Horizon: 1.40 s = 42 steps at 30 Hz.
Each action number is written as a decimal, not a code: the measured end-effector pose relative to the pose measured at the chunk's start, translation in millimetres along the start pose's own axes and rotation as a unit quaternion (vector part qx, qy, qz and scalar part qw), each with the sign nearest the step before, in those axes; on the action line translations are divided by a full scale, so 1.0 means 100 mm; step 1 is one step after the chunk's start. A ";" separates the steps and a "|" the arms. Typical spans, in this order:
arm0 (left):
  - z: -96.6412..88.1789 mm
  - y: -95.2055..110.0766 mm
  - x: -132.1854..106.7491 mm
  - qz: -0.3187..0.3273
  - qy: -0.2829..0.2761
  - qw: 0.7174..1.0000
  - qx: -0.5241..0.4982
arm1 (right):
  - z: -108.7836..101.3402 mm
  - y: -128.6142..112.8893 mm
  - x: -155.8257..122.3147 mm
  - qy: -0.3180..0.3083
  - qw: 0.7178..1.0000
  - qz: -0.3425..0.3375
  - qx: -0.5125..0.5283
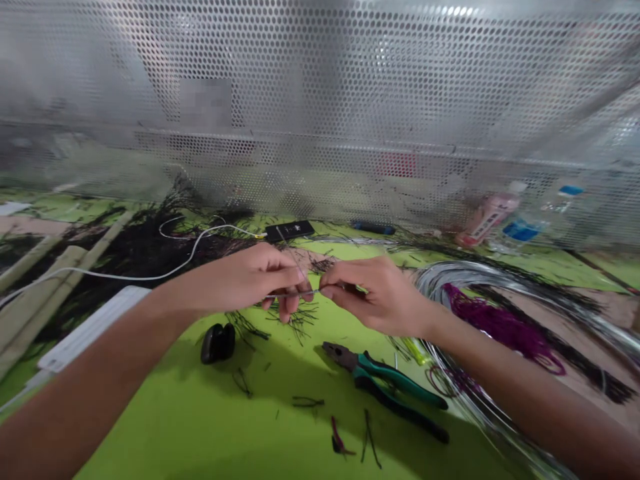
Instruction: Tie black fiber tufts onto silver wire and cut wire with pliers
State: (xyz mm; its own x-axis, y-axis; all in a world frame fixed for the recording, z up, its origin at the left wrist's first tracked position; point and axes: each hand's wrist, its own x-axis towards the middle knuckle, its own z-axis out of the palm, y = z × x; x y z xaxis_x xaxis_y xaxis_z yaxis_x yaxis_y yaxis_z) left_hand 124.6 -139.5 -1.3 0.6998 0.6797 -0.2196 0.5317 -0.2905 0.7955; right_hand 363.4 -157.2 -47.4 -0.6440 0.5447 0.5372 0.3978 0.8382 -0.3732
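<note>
My left hand (260, 277) and my right hand (375, 293) meet above the green table (210, 420). Both pinch a thin silver wire (295, 293) that runs level between their fingertips. Thin dark strands (300, 317) hang below the wire, under my left fingers. Pliers with green handles (385, 387) lie on the table just below my right hand. A small black object (218, 343) rests below my left wrist.
A perforated metal screen (320, 100) closes the far side. A coil of silver wire (500, 280) and purple strands (500, 327) lie at the right. Dark strand piles (145, 247), a white cable (185, 257), a black phone (289, 231) and pale bars (35, 293) lie at the left.
</note>
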 end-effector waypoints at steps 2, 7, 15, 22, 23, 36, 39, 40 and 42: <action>-0.05 -0.02 0.08 -0.025 -0.052 0.994 -0.087 | 0.01 0.00 -0.04 0.018 1.000 -0.001 -0.008; -0.05 -0.05 0.23 -0.045 -0.094 0.983 -0.150 | -0.04 -0.02 -0.08 0.022 1.000 -0.002 -0.011; 0.00 0.08 0.21 -0.013 -0.064 0.995 -0.078 | -0.09 -0.09 -0.06 0.011 0.999 0.022 -0.023; 0.24 0.26 0.03 0.168 0.178 0.919 0.309 | -0.17 -0.17 -0.06 -0.001 0.995 0.090 0.033; 0.28 0.25 0.02 0.202 0.201 0.887 0.363 | -0.17 -0.18 -0.05 -0.001 0.994 0.097 0.039; 0.54 0.16 -0.02 0.121 0.347 0.885 0.287 | -0.19 -0.15 -0.09 0.047 0.995 0.075 0.037; 0.49 0.19 -0.03 0.074 0.302 0.945 0.097 | -0.15 -0.16 -0.09 0.051 0.995 0.075 0.037; 0.48 0.19 -0.04 0.067 0.295 0.952 0.057 | -0.15 -0.16 -0.08 0.052 0.995 0.077 0.041; 0.47 0.18 -0.05 0.059 0.292 0.955 0.002 | -0.15 -0.17 -0.07 0.053 0.994 0.079 0.051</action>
State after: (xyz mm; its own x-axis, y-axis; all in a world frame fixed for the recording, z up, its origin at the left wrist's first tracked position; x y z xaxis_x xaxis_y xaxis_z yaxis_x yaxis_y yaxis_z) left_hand 153.0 -179.9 -12.8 0.3713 0.9008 0.2250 0.4685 -0.3910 0.7923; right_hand 371.5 -174.7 -33.6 -0.5037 0.6735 0.5410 0.4169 0.7380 -0.5306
